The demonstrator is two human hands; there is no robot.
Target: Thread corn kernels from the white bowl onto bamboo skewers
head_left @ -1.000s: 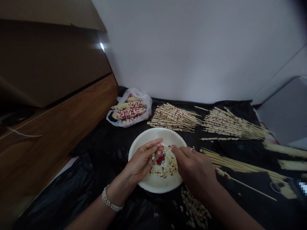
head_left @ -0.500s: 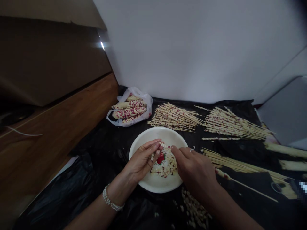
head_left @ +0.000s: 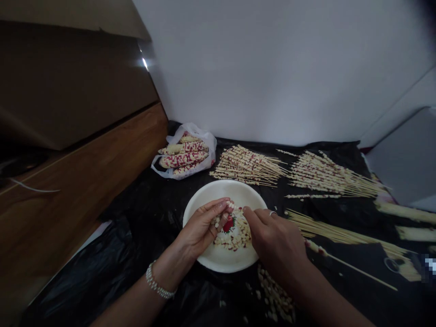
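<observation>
Over a white bowl (head_left: 204, 195) with loose corn kernels (head_left: 243, 234) in it, my two hands almost meet. My right hand (head_left: 279, 234), a ring on one finger, is wrapped round a bamboo skewer (head_left: 361, 270) threaded with kernels. Its bare end sticks out to the lower right, and kernels show at its other end between the hands. The fingertips of my left hand (head_left: 200, 227) pinch a corn kernel at that tip, while a few more kernels show in its curled fingers. A beaded bracelet (head_left: 158, 281) circles my left wrist.
A plastic bag (head_left: 204, 136) of red-and-white corn cobs (head_left: 184, 159) lies behind the bowl. Two piles of threaded skewers (head_left: 245, 163) are at the back. Bare skewers (head_left: 327, 231) and stripped cobs (head_left: 417, 234) lie right. Kernels (head_left: 275, 293) are scattered on the black sheet (head_left: 146, 200).
The hands stay almost in place above the bowl. The bare end of the skewer has shifted very slightly right and down.
</observation>
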